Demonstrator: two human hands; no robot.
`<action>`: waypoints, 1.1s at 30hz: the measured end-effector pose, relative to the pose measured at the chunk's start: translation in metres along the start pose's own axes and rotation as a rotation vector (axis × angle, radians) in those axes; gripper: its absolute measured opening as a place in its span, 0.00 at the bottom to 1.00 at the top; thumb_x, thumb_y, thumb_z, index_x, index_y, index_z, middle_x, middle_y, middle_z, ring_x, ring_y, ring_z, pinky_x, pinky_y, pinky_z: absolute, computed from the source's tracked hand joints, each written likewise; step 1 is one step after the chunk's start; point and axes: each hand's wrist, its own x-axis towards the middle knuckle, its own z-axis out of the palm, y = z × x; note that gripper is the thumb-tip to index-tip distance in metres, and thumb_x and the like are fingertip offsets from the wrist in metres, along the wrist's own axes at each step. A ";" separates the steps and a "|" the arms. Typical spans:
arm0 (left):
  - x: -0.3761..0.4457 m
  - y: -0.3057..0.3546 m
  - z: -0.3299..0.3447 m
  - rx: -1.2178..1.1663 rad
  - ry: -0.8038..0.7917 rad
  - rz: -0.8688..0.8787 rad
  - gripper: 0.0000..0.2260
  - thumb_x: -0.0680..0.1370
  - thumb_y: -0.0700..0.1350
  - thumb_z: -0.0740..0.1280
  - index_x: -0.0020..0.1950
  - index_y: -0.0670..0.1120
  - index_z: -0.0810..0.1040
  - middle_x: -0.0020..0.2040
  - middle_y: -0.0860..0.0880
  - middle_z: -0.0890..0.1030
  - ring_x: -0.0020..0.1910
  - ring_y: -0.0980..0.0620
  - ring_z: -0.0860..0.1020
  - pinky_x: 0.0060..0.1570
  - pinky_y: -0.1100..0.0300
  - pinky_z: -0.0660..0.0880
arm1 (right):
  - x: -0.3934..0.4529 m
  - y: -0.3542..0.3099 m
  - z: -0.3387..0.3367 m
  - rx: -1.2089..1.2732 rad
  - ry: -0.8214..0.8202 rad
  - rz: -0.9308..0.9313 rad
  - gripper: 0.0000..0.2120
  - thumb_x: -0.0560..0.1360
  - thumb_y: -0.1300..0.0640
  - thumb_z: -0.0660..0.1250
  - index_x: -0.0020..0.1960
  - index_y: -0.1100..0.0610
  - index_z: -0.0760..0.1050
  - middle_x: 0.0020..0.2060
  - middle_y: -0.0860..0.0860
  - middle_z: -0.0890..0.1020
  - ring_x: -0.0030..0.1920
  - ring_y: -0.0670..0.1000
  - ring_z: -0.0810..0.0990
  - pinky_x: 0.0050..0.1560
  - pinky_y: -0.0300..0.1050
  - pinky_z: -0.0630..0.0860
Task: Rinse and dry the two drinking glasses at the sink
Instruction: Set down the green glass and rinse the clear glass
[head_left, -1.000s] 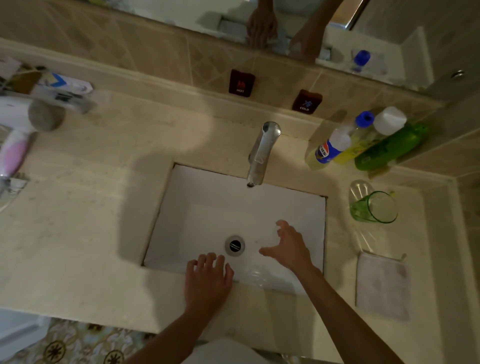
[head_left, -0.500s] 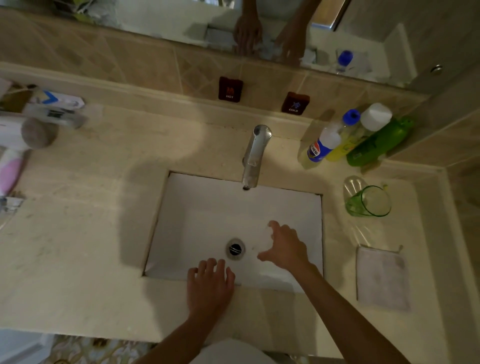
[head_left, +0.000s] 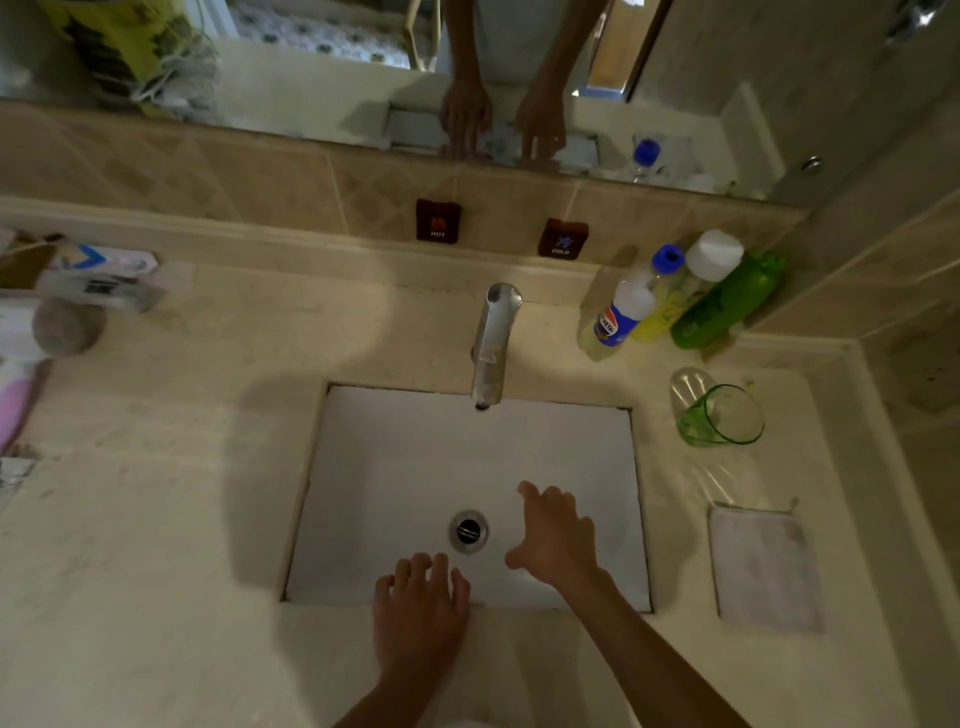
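Hovering over the sink (head_left: 363, 467), both hands, left (head_left: 418, 618) and right (head_left: 556, 540), spread empty.

1. Sink basin (head_left: 415, 457) open under faucet (head_left: 493, 343); both hands sit at its near edge.
2. Green glass (head_left: 722, 415) and clear glass (head_left: 685, 384) touching, right of basin; bottles (head_left: 675, 301) crowd just behind.
3. Cloth (head_left: 763, 566) lies flat near the glasses.

I see a green-tinted drinking glass (head_left: 723, 415), a white rectangular sink basin (head_left: 415, 467), a mottled beige stone worktop (head_left: 130, 545) and a pale grey cloth (head_left: 766, 566).
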 end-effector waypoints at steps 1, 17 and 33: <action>0.000 0.000 -0.001 -0.001 -0.011 -0.006 0.18 0.77 0.55 0.57 0.48 0.48 0.84 0.45 0.48 0.84 0.44 0.45 0.82 0.43 0.49 0.75 | -0.002 0.000 0.001 0.011 0.051 -0.009 0.45 0.65 0.45 0.76 0.74 0.48 0.56 0.65 0.54 0.69 0.66 0.56 0.67 0.60 0.55 0.70; -0.002 0.005 -0.006 -0.018 -0.010 -0.030 0.19 0.77 0.54 0.58 0.49 0.46 0.85 0.45 0.45 0.85 0.45 0.43 0.82 0.46 0.49 0.75 | -0.029 0.085 -0.009 0.781 0.311 -0.181 0.44 0.57 0.51 0.84 0.67 0.48 0.65 0.57 0.47 0.77 0.55 0.46 0.78 0.54 0.38 0.75; 0.001 0.006 0.001 0.016 -0.046 -0.082 0.20 0.76 0.58 0.54 0.49 0.51 0.84 0.47 0.50 0.85 0.51 0.46 0.82 0.50 0.49 0.74 | -0.042 0.241 -0.056 1.139 0.731 0.225 0.34 0.63 0.56 0.82 0.64 0.56 0.69 0.56 0.51 0.78 0.54 0.54 0.79 0.44 0.43 0.77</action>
